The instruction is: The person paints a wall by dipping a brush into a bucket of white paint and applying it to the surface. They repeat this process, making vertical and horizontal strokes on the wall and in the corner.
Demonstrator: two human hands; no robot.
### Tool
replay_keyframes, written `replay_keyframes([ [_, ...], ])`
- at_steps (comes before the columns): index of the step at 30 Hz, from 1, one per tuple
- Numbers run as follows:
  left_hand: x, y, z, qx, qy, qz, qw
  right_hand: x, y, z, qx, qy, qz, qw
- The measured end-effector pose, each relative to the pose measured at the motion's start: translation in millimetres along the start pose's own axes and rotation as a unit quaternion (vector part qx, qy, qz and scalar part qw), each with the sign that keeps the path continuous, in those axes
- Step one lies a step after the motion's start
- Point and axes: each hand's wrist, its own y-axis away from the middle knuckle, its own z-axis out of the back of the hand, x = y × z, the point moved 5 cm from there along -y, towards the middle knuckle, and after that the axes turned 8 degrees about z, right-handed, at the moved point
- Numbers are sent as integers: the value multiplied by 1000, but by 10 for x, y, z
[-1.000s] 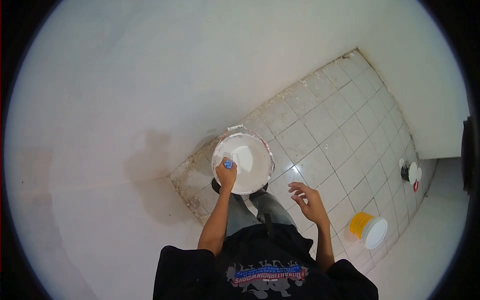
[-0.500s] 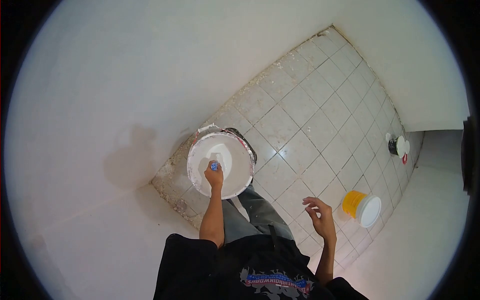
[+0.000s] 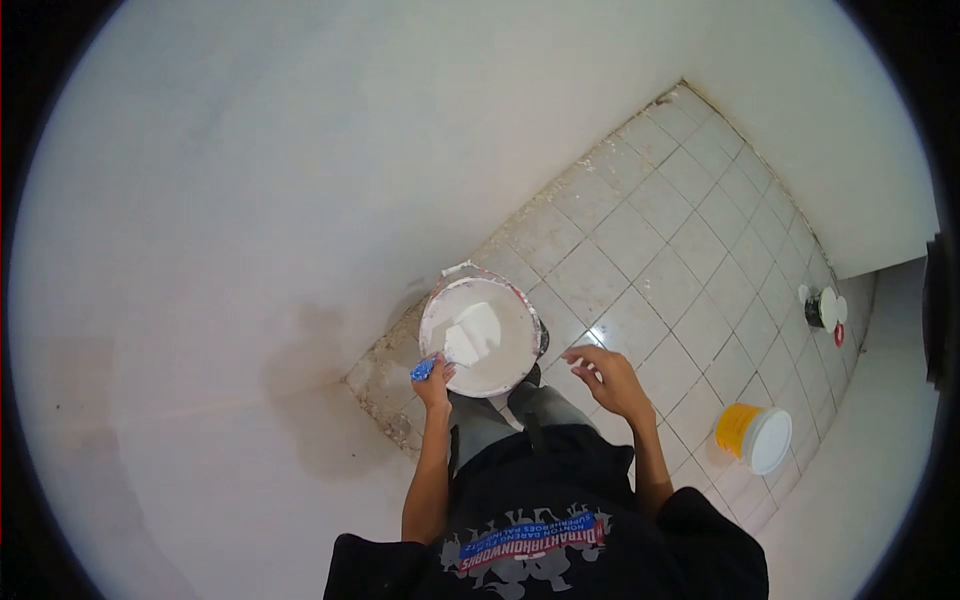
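My left hand [image 3: 436, 383] is closed around the blue handle of a paint roller [image 3: 424, 369], tilted over the near left rim of a large white bucket [image 3: 430, 312]. Its white-coated end lies inside the bucket, against the white paint [image 3: 483, 325], and its outline is hard to make out there. The bucket's rim is stained, and its wire handle leans to the far side. My right hand [image 3: 612, 385] hovers to the right of the bucket, apart from it, fingers loosely bent and holding nothing.
A yellow and white tub [image 3: 738, 428] lies tilted on the tiled floor [image 3: 640, 240] at right. Farther off are a small dark container [image 3: 822, 309] and a red item [image 3: 839, 334]. A pale wall [image 3: 250, 200] rises close on the left, with crumbly debris along its base.
The roller handle has gone from upright over the bucket to leaning out past its near left rim. My right hand has moved left, nearer the bucket. The view has shifted slightly.
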Motion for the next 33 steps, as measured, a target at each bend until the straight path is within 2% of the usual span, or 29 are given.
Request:
replay_keyframes([
  [2, 0, 122, 196, 10, 49, 25, 998, 121, -123, -33, 11, 31, 41, 999],
  [5, 80, 178, 521, 24, 137, 51, 989, 266, -272, -40, 29, -1, 65, 997],
  [7, 317, 106, 749, 51, 191, 64, 978, 314, -306, -56, 43, 7, 67, 997],
  [10, 607, 43, 926, 36, 176, 73, 981, 347, -317, -83, 40, -2, 76, 996],
  [13, 893, -3, 1051, 35, 243, 120, 962, 339, -242, -93, 51, -16, 59, 997],
  [16, 974, -53, 1134, 50, 255, 128, 957, 290, -135, -56, 46, -9, 37, 998],
  [19, 953, 11, 1123, 22, 287, 148, 946, 184, -1, 3, 21, -1, 35, 999],
  [22, 1026, -40, 1183, 10, 255, 154, 954, 101, 97, 30, 3, 2, 27, 1000],
  [25, 975, 13, 1171, 32, 275, 140, 951, 103, 133, 71, -12, -3, 15, 1000],
  [28, 1037, -83, 1269, 51, 284, 185, 939, 88, 169, 76, -29, -4, 10, 1000],
  [33, 932, -5, 1255, 88, 260, 159, 948, 101, 197, 70, -27, 10, 5, 1000],
])
